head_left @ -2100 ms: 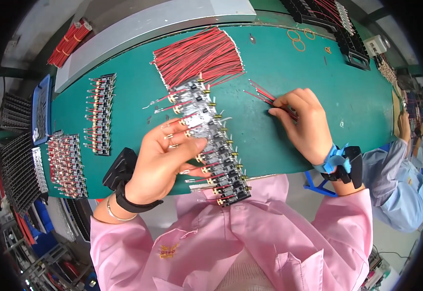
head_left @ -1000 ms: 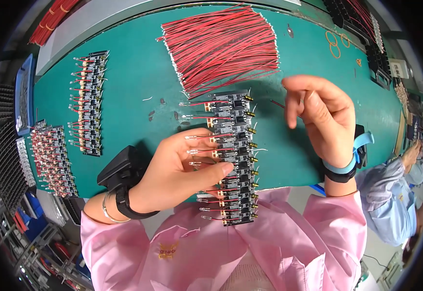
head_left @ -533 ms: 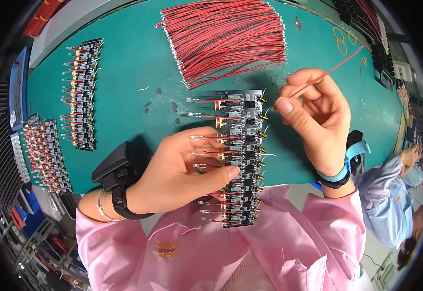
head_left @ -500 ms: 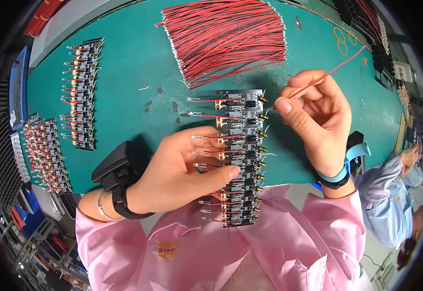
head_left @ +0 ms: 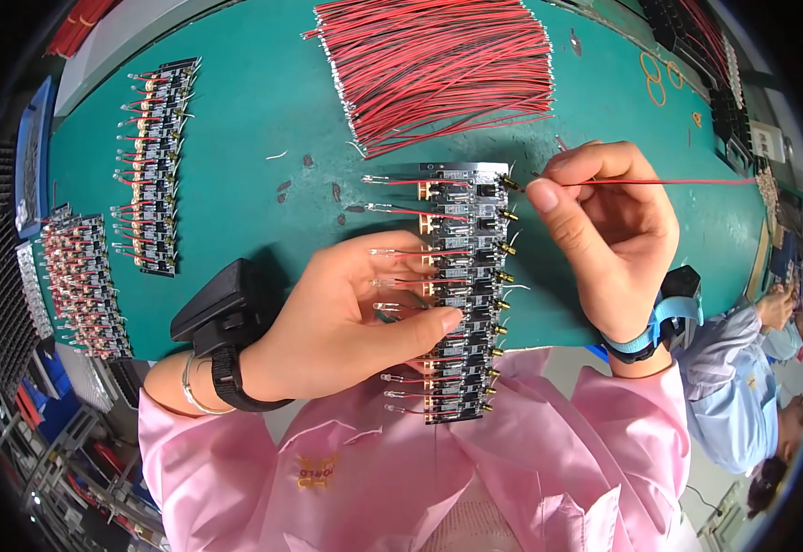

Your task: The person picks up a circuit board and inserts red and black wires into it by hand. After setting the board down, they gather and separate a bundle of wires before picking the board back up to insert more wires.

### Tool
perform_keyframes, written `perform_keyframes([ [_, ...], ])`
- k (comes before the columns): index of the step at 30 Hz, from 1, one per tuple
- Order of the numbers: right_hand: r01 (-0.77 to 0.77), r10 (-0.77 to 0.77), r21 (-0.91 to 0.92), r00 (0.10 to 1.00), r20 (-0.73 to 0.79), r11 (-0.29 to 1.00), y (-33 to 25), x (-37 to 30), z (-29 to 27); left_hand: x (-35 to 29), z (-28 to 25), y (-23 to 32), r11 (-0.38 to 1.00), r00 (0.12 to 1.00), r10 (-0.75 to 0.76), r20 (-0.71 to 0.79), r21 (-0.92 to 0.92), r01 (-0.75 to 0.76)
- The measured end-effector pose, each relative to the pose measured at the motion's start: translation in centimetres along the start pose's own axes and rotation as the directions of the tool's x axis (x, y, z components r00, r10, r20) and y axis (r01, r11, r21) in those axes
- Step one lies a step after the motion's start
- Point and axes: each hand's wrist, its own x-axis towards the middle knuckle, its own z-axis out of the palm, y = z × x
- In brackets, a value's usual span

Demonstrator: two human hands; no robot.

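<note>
My left hand (head_left: 355,317) grips a long black circuit board panel (head_left: 466,317) from its left side, the thumb lying across the top and the fingers underneath. Short red leads with clear tips stick out along the panel's left edge; small brass-coloured parts line its right edge. My right hand (head_left: 608,230) pinches a red wire (head_left: 673,181) between thumb and forefinger. One end of the wire points at the panel's upper right corner; the rest runs out to the right. Whether that end touches the panel, I cannot tell.
A wide bundle of red and black wires (head_left: 438,74) lies at the far middle of the green table (head_left: 245,202). Another panel (head_left: 155,166) and a pile of boards (head_left: 84,285) are at left. Rubber bands (head_left: 652,78) lie far right. A person in blue (head_left: 742,396) sits at right.
The red wire has swung from slanting up and right to lying nearly level. The panel's top has tilted slightly to the right in my left hand. My right hand has shifted slightly right.
</note>
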Motion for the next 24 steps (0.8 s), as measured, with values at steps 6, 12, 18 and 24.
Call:
perform_keyframes([
  [6,-0.049,0.052,0.066,0.998,-0.048,0.997,-0.1,-0.1,-0.3,0.0,-0.1,-0.3,0.999,1.000,0.019,-0.005,-0.040,-0.019],
  [12,0.094,-0.091,-0.149,0.995,0.027,0.984,0.2,0.1,-1.2,0.0,-0.1,-0.3,0.999,1.000,0.016,-0.005,-0.035,-0.016],
  [18,0.189,-0.159,-0.268,0.979,0.129,0.945,0.1,0.3,-0.8,0.0,-0.1,-0.2,1.000,1.000,0.011,-0.009,-0.026,-0.011],
  [24,0.243,-0.222,-0.485,0.970,0.102,0.840,-0.1,0.2,-0.5,-0.1,0.1,0.1,1.000,1.000,0.004,-0.004,-0.031,-0.004],
])
